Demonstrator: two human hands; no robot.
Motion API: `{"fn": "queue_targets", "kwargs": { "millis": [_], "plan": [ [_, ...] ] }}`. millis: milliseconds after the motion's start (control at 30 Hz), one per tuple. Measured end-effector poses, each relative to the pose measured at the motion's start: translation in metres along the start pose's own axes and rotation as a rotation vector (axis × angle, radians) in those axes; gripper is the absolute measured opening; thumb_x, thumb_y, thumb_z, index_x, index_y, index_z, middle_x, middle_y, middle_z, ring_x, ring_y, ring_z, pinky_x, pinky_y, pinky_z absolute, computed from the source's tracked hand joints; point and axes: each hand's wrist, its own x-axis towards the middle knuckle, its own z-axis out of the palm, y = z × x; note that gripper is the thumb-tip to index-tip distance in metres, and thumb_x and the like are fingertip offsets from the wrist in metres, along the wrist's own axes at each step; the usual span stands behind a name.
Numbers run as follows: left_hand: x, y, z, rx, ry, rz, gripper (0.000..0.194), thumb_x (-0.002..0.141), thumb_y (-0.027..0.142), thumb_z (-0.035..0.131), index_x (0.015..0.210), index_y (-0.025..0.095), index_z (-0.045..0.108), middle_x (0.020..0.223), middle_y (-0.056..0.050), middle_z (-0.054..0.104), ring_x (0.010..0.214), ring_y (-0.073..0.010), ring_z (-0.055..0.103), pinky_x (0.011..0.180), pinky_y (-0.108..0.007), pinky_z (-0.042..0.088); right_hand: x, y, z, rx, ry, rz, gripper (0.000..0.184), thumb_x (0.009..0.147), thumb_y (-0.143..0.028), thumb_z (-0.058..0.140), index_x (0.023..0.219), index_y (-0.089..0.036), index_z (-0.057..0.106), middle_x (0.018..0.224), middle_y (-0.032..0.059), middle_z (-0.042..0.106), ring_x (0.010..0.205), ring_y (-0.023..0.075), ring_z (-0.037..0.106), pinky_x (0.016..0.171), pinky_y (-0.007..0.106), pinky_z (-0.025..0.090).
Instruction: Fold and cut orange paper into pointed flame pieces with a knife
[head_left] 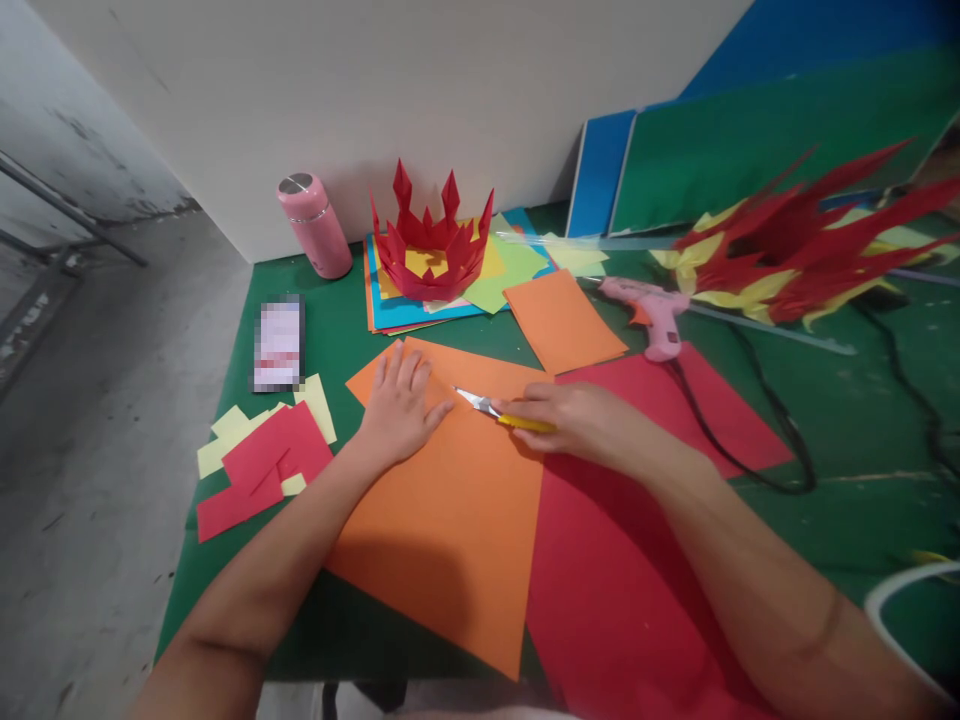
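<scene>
Though the phone (278, 343) is illegible, left fingers (394, 368) splay on paper (442, 500), right fingers (534, 411) clasping a cutter (486, 406).

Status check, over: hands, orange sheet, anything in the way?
Left hand flat on orange sheet. Right hand holding cutter at sheet. Glue gun off the sheet, to the right.

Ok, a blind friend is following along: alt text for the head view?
A left hand rests on a big orange sheet while the right hand holds a yellow-handled blade over it. Behind are a red crown and pink bottle.
</scene>
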Motion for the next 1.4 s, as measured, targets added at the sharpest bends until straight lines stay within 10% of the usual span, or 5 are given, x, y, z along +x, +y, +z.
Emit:
{"fn": "queue_targets", "kwargs": {
  "millis": [333, 1000, 1400],
  "plan": [
    [0.0, -0.002, 0.006, 0.02, -0.029, -0.037, 0.09, 0.097, 0.069, 0.03, 0.156, 0.003, 0.02, 0.164, -0.028, 0.023, 0.156, -0.0362, 0.018, 0.126, -0.056, 0.017, 0.018, -0.004, -0.003, -0.029, -0.067, 0.014, 0.042, 0.091, -0.028, 0.05, 0.128, -0.027, 0.07, 0.086, 0.0086, 0.066, 0.069, 0.017, 0.057, 0.054, 0.027, 0.027],
    [0.0, -0.003, 0.007, -0.031, -0.011, -0.036, 0.102, 0.092, 0.077, 0.03, 0.157, 0.002, 0.009, 0.165, -0.032, 0.015, 0.157, -0.0367, 0.007, 0.127, -0.058, 0.015, 0.078, -0.014, -0.018, -0.079, -0.034, -0.06, 0.045, 0.097, -0.028, 0.047, 0.139, -0.024, 0.063, 0.086, 0.0072, 0.062, 0.067, 0.0136, 0.05, 0.055, 0.027, 0.021],
    [-0.001, -0.003, 0.008, -0.074, 0.083, -0.083, 0.075, 0.1, 0.054, 0.034, 0.157, 0.011, 0.012, 0.166, -0.025, 0.017, 0.157, -0.0346, 0.012, 0.125, -0.061, 0.018, 0.079, -0.005, -0.012, -0.148, 0.013, 0.065, 0.046, 0.092, -0.034, 0.05, 0.135, -0.03, 0.066, 0.089, 0.0088, 0.066, 0.067, 0.0194, 0.055, 0.053, 0.029, 0.021]
  ]
}}
